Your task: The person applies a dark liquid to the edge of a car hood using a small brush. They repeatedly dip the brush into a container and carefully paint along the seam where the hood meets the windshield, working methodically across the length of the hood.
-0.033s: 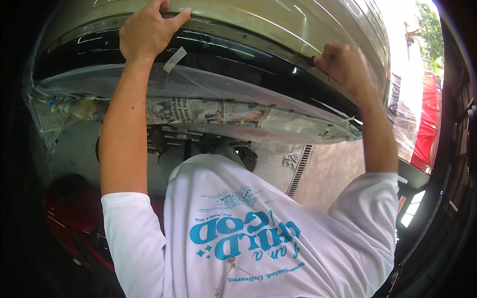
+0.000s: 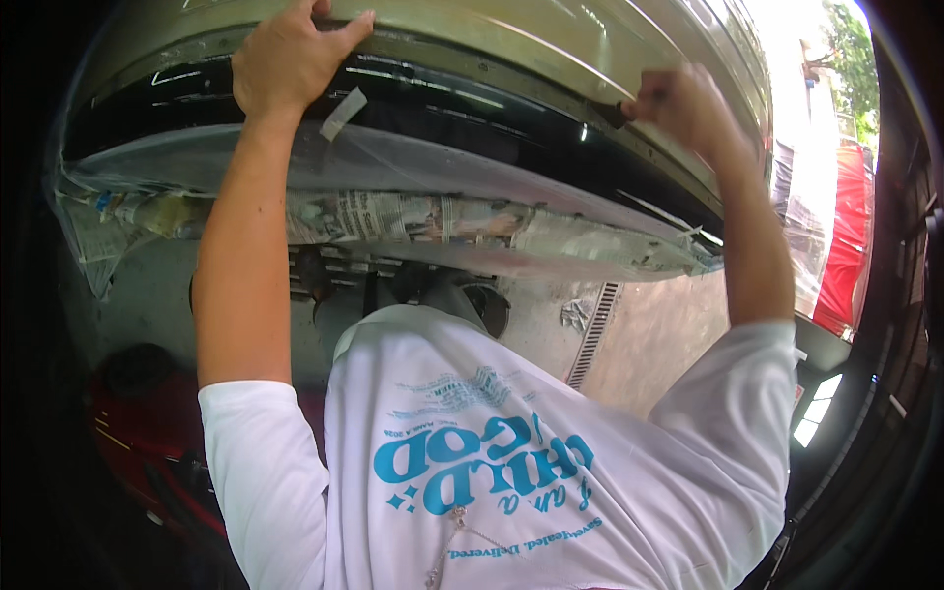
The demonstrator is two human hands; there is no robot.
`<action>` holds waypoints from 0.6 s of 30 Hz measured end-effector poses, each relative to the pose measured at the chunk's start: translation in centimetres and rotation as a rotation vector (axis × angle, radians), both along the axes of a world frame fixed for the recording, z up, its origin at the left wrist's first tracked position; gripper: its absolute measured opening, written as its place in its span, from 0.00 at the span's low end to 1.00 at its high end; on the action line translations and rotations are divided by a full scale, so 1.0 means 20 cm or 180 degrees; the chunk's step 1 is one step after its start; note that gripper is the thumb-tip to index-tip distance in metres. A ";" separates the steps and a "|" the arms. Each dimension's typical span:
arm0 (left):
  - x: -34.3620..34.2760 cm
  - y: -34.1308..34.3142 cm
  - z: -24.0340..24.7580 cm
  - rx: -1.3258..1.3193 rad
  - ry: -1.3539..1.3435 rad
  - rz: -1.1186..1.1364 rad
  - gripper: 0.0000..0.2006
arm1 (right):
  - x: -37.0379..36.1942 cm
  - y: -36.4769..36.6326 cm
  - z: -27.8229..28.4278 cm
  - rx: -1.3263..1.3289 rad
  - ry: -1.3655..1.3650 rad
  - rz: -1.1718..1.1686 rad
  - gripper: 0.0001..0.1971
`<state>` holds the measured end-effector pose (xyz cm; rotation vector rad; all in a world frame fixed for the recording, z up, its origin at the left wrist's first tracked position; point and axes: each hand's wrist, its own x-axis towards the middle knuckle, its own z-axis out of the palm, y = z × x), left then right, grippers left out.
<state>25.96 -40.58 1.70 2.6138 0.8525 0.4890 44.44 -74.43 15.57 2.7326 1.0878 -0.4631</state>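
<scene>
A gold-coloured vehicle panel (image 2: 551, 49) curves across the top of the head view, above a glossy black strip (image 2: 423, 106). My left hand (image 2: 285, 61) rests against the panel's lower edge, thumb stretched out to the right and the other fingers partly cut off by the top edge of the picture. Further right, my right hand (image 2: 680, 108) is closed and smeared by motion at the seam between gold and black. A small dark flat piece (image 2: 612, 114) juts from its fingers; its exact kind cannot be made out.
Clear plastic sheeting (image 2: 393, 167) and newspaper (image 2: 433, 218) cover the part below the black strip. A piece of pale tape (image 2: 343, 113) sticks up from the strip. Lower down are the concrete floor (image 2: 551, 339) and a drain grate (image 2: 594, 334). Red fabric (image 2: 848, 236) hangs at right.
My right hand has shifted slightly up, and the dark piece at its fingers shows more plainly. My left hand stays at nearly the same place on the panel.
</scene>
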 end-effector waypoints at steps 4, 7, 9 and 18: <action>0.03 0.02 0.00 -0.0006 -0.0115 -0.0108 0.28 | 0.25 -0.01 -0.02 -0.0019 0.1100 -0.0451 0.13; 0.01 0.04 0.02 0.0057 -0.0062 -0.0057 0.28 | 0.13 -0.06 0.00 0.0177 0.0590 -0.0265 0.13; 0.00 0.04 0.02 0.0060 -0.0005 -0.0041 0.28 | -0.03 -0.08 0.02 0.0276 -0.0040 -0.0149 0.14; -0.01 0.03 0.01 0.0144 -0.0043 -0.0070 0.29 | -0.17 -0.08 -0.05 0.0253 -0.0770 0.0399 0.14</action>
